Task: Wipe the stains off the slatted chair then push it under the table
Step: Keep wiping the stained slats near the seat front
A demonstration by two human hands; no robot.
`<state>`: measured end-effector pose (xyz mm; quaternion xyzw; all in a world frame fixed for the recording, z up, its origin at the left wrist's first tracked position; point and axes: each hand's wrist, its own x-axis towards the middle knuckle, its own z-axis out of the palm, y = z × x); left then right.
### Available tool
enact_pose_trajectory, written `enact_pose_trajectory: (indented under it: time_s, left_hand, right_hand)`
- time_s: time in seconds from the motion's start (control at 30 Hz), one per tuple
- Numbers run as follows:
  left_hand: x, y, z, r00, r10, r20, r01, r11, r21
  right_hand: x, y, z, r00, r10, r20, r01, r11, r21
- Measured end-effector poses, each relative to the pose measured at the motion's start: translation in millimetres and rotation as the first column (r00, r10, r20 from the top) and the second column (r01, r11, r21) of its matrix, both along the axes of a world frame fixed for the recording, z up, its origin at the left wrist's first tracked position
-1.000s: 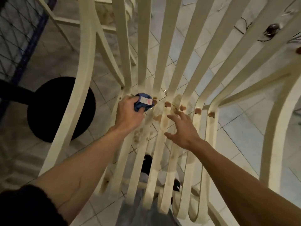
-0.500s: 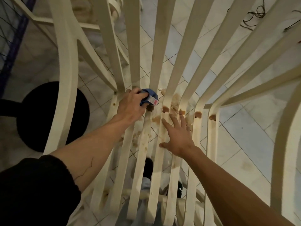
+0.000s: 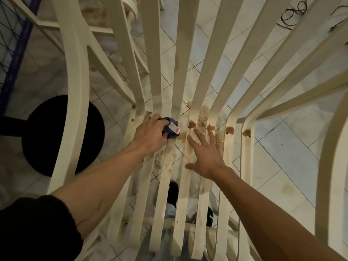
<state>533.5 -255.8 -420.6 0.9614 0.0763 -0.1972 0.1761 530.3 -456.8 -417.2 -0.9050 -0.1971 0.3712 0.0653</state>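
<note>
The cream slatted chair fills our view. Our left hand curls its fingers round a blue cloth and presses it on a slat. At its four o'clock our right hand lies on the slats with fingers spread, and brown stains sit at its twelve o'clock.

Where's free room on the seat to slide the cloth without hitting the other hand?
Free: the outer slats between right hand and armrest; the front slats between the forearms. Crowded: the bend where left hand grips the cloth close beside the right hand.
</note>
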Motion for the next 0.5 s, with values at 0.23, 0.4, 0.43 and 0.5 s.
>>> enact_pose_trajectory:
  time_s: [0.23,0.4,0.43,0.5]
  left_hand:
    - [26,-8,-7,0.975,-0.043,0.217,0.038,0.999,0.028]
    - [12,-18,2,0.996,-0.064,0.069,0.060,0.996,0.060]
    - [10,-19,6,0.995,-0.096,0.019,0.094,0.993,0.071]
    - [2,-18,12,0.991,-0.112,-0.067,0.115,0.992,0.050]
  right_hand:
    - [-1,-3,-3,1.000,0.013,0.012,-0.013,1.000,0.005]
    - [-1,-4,-5,1.000,0.010,0.010,-0.010,1.000,0.008]
    - [-1,-4,-5,1.000,0.008,0.009,-0.008,1.000,0.009]
    - [-1,-4,-4,1.000,0.012,0.012,-0.012,1.000,0.010]
